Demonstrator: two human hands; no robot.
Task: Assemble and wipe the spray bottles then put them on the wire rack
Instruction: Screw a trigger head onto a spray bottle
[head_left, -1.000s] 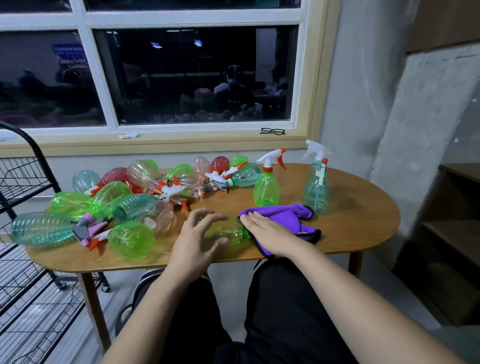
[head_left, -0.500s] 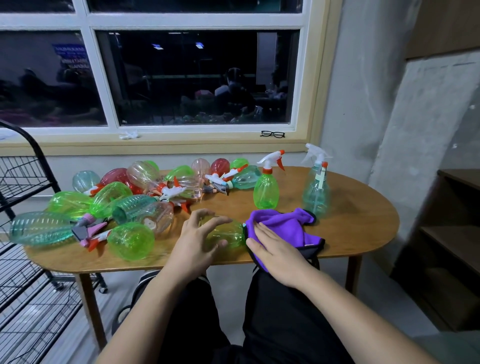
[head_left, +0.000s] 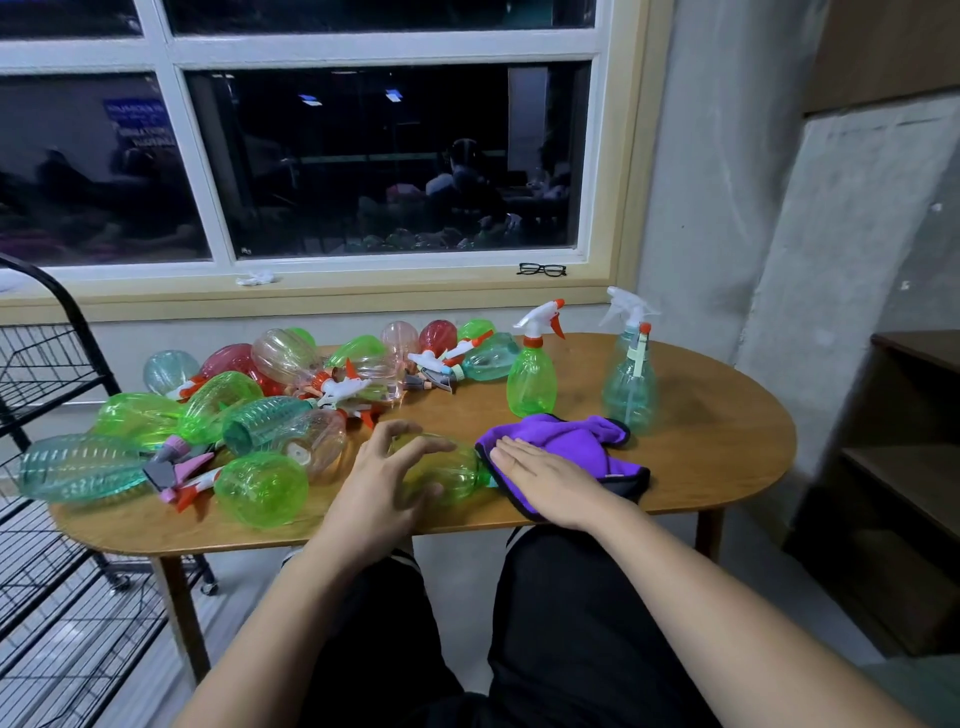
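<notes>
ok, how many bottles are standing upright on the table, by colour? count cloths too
Green bottle: 1
Blue-green bottle: 1
Purple cloth: 1
Total: 3

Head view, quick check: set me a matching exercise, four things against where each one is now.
Things:
1 purple cloth
2 eyeglasses
3 lying green bottle
4 wire rack

Places:
A on the window sill
B left of the table
C under the flat right hand
D under the left hand's curled fingers

Pairs: 1-C, 2-A, 3-D, 4-B
</notes>
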